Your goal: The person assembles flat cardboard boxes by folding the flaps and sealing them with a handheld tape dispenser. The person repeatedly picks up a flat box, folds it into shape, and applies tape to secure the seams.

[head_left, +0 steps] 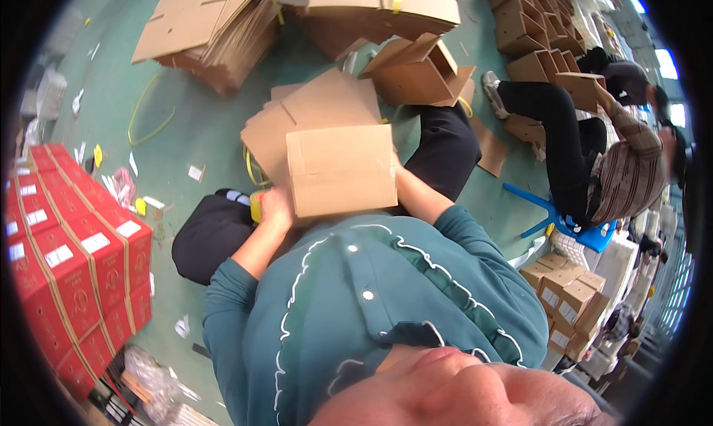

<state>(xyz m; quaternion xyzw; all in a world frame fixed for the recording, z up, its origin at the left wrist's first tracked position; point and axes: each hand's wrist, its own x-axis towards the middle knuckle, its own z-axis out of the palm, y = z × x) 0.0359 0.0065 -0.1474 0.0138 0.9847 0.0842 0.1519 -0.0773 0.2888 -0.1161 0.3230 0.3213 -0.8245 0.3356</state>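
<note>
A brown cardboard box [342, 170] is in front of my body, at my lap, with a flat closed face toward me. My left hand [276, 209] is at its lower left edge, its fingers closed around a small yellow object [257, 206], whose kind I cannot make out. At the box's right side, my right hand [402, 179] grips the edge, with the fingers mostly hidden behind it. Just beyond the box lie overlapping flat cardboard sheets [327, 103]. An open cardboard box [416, 73] with raised flaps stands past them to the right.
Stacks of flattened cartons [208, 25] rest on the green floor ahead. Strapped red cartons [82, 255] are piled at the left. On the right, a person [624, 158] sits on a blue stool [594, 236], near small brown boxes [568, 296]. Yellow strapping [141, 132] and scraps litter the floor.
</note>
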